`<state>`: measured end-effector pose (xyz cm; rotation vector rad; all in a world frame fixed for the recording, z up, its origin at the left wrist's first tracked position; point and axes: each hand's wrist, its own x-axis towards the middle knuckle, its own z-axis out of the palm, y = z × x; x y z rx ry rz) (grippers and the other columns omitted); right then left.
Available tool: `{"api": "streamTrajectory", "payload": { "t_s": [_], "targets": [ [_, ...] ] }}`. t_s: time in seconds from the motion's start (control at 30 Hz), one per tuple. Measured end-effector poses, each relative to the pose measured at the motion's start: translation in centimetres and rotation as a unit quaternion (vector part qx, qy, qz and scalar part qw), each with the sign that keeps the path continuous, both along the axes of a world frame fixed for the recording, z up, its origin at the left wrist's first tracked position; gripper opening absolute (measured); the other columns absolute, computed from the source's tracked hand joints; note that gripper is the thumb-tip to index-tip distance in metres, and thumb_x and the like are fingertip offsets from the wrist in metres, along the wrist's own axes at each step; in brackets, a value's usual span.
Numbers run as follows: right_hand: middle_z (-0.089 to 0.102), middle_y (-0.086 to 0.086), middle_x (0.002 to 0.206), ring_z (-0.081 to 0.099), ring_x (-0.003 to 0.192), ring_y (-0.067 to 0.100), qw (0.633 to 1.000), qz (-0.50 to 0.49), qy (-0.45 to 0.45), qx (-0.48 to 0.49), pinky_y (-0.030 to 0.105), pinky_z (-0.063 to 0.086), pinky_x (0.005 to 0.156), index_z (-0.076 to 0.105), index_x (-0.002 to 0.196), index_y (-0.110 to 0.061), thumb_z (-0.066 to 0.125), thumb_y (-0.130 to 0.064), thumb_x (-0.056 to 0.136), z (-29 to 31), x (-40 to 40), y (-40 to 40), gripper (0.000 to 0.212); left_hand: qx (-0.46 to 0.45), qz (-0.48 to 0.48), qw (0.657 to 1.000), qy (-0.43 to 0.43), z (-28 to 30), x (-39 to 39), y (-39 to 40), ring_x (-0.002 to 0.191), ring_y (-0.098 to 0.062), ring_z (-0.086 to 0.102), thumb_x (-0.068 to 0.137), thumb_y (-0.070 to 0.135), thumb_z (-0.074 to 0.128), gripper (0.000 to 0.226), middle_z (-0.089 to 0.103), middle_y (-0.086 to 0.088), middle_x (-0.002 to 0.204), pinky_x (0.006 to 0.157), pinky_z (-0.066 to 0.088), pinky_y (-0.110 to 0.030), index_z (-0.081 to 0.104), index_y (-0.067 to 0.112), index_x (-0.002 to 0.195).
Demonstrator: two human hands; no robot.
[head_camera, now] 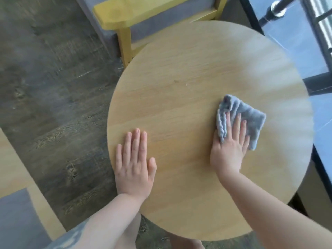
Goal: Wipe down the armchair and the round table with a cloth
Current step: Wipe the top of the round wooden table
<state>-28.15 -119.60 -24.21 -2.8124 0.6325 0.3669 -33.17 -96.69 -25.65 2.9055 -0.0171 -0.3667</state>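
Dark wood-look floor (53,87), round table (188,72) fills centre of view; pale wood top, bare apart from the hands & cloth.

R hand (230,150) flat on the grey cloth (251,121), fingers straight, pressing it to the top on the right side, not far from the rim. Palm-down press prob. to keep the folded cloth spread & in full contact for wiping. Cloth bunched at its far-left corner, sticks out beyond the fingertips.

L hand (133,164) flat on bare wood near the left rim, fingers straight & together, holding nothing. Likely there to steady the table vs the wiping push.

Armchair (115,17) just beyond table, far-left: yellow wood arm & leg, grey upholstery. Mostly cut off by frame top; table edge covers its lower part. Can't tell if wiped.

Table legs hidden under top. Metal fitting top-right blurred, unclear. Second pale-wood/grey piece at bottom-left, cropped; can't ID. Glare on far-right of top; damp or dry not readable.
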Motion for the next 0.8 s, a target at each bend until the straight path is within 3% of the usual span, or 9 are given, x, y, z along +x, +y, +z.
{"api": "streamTrajectory", "payload": {
  "t_s": [0.03, 0.1, 0.23, 0.37, 0.43, 0.63, 0.67, 0.77, 0.8],
  "targets": [
    [-0.005, -0.006, 0.16, -0.008, 0.147, 0.016, 1.0, -0.027, -0.002, -0.013, 0.045, 0.0, 0.118, -0.002, 0.15, -0.04, 0.042, -0.025, 0.087, -0.1, -1.4, 2.1, 0.078, 0.006, 0.005, 1.0, -0.002, -0.1, -0.1, -0.1, 0.148, -0.023, 0.009, 0.094, 0.038, 0.026, 0.065, 0.012, -0.006, 0.16, 0.119, 0.009, -0.046, 0.013, 0.013, 0.153],
    [-0.005, -0.005, 0.16, -0.01, 0.147, 0.018, 0.985, 0.169, 0.003, 0.037, 0.044, -0.002, 0.117, 0.0, 0.151, -0.039, 0.043, -0.029, 0.084, 0.4, -3.7, 6.0, 0.081, 0.01, 0.009, 1.0, -0.006, -0.2, -0.1, -0.3, 0.147, -0.024, 0.01, 0.094, 0.038, 0.025, 0.065, 0.013, -0.008, 0.16, 0.119, 0.01, -0.046, 0.016, 0.012, 0.153],
    [0.008, -0.012, 0.159, 0.001, 0.147, 0.012, 0.792, 0.597, 0.001, 0.131, 0.039, -0.001, 0.118, 0.017, 0.149, -0.042, 0.043, -0.033, 0.088, 0.1, 2.4, 3.7, 0.067, 0.007, 0.065, 0.998, -0.025, -0.3, -0.2, -0.4, 0.147, -0.029, 0.012, 0.093, 0.036, 0.032, 0.063, 0.015, -0.016, 0.158, 0.118, 0.013, -0.047, 0.028, 0.006, 0.148],
    [0.002, -0.012, 0.16, -0.004, 0.147, 0.012, 0.968, 0.246, -0.018, 0.051, 0.04, -0.001, 0.118, 0.011, 0.149, -0.046, 0.051, -0.027, 0.091, -0.3, 6.5, 0.2, 0.072, 0.028, 0.188, 0.982, -0.026, -0.3, -0.6, -2.5, 0.148, -0.023, 0.006, 0.099, 0.033, 0.023, 0.057, 0.01, -0.004, 0.16, 0.119, 0.008, -0.046, 0.014, 0.02, 0.153],
    [-0.003, -0.01, 0.16, -0.009, 0.146, 0.013, 0.971, 0.238, 0.001, 0.032, 0.042, -0.002, 0.118, 0.008, 0.15, -0.045, 0.049, -0.023, 0.086, 0.3, 3.1, 1.2, 0.078, 0.023, 0.299, 0.954, -0.028, -0.2, -0.1, -5.1, 0.148, -0.021, 0.007, 0.098, 0.029, 0.023, 0.056, 0.011, -0.001, 0.16, 0.119, 0.008, -0.046, 0.015, 0.023, 0.153],
    [0.013, -0.012, 0.158, 0.007, 0.147, 0.013, 0.666, 0.739, -0.02, 0.099, 0.041, 0.005, 0.117, 0.022, 0.147, -0.043, 0.04, -0.03, 0.081, -0.5, 6.8, 0.9, 0.07, 0.006, 0.368, 0.929, -0.047, -0.6, 0.3, -6.9, 0.147, -0.019, 0.012, 0.09, 0.025, 0.029, 0.063, 0.017, 0.0, 0.159, 0.118, 0.011, -0.045, 0.021, 0.019, 0.152],
    [0.012, -0.013, 0.158, 0.007, 0.147, 0.013, 0.7, 0.708, -0.025, 0.09, 0.042, 0.006, 0.117, 0.021, 0.147, -0.044, 0.043, -0.029, 0.083, -0.9, 9.4, 0.8, 0.069, 0.006, 0.376, 0.925, -0.051, -0.6, 0.2, -6.9, 0.147, -0.018, 0.01, 0.092, 0.025, 0.028, 0.061, 0.016, 0.0, 0.16, 0.118, 0.01, -0.044, 0.019, 0.018, 0.152],
    [0.005, -0.01, 0.16, -0.001, 0.147, 0.013, 0.937, 0.344, -0.023, 0.057, 0.044, 0.001, 0.118, 0.015, 0.148, -0.046, 0.043, -0.032, 0.092, -0.4, 10.6, 3.3, 0.064, -0.003, 0.391, 0.919, -0.055, -0.7, 0.3, -7.2, 0.148, -0.016, 0.008, 0.098, 0.026, 0.022, 0.056, 0.014, 0.0, 0.16, 0.119, 0.008, -0.042, 0.017, 0.015, 0.153],
    [0.002, -0.008, 0.16, -0.004, 0.147, 0.015, 0.951, 0.305, -0.026, 0.038, 0.044, -0.002, 0.118, 0.012, 0.149, -0.044, 0.038, -0.036, 0.092, -0.3, 9.2, 5.2, 0.063, -0.003, 0.388, 0.92, -0.057, -0.8, 0.3, -7.2, 0.148, -0.016, 0.008, 0.098, 0.026, 0.022, 0.056, 0.014, 0.0, 0.16, 0.119, 0.008, -0.042, 0.018, 0.014, 0.152]
  ]
}}
